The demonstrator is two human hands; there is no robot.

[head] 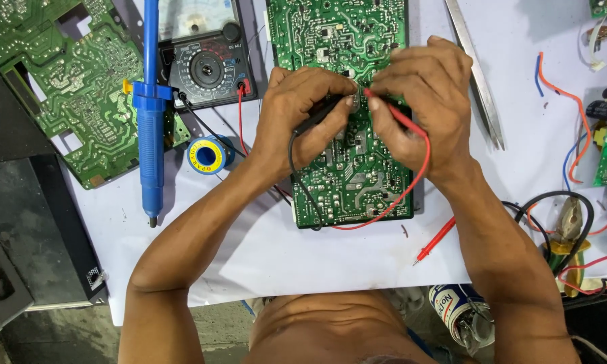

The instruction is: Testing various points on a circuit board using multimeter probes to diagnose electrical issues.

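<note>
My left hand [296, 111] pinches the thin black test probe [320, 113], and my right hand [421, 94] pinches the thin red test probe [391, 111]. Both tips meet near the middle of the green rectangular printed circuit board [347, 168], which lies flat on the white tabletop [283, 249] straight ahead of me. Each grip is clenched around its probe, pen-fashion, close to the tip.

The probes seem light, stiff and smooth, so I judge they could skid off a solder point; holding them low on the plastic shaft looks steadiest. The board is probably rigid but fragile, with fine tracks and small parts, and is best taken by its bare edges.

The red lead [411, 189] and black lead [296, 175] loop across the board's lower half and run back to the black analogue multimeter [205, 57]; they could snag my wrists. Left of me lie a blue desoldering pump [150, 114], a small reel of solder wire [209, 155] and a second green circuit board [67, 87]. To the right lie long metal tweezers [478, 74] and loose coloured wires [566, 101], well apart from my hands.
</note>
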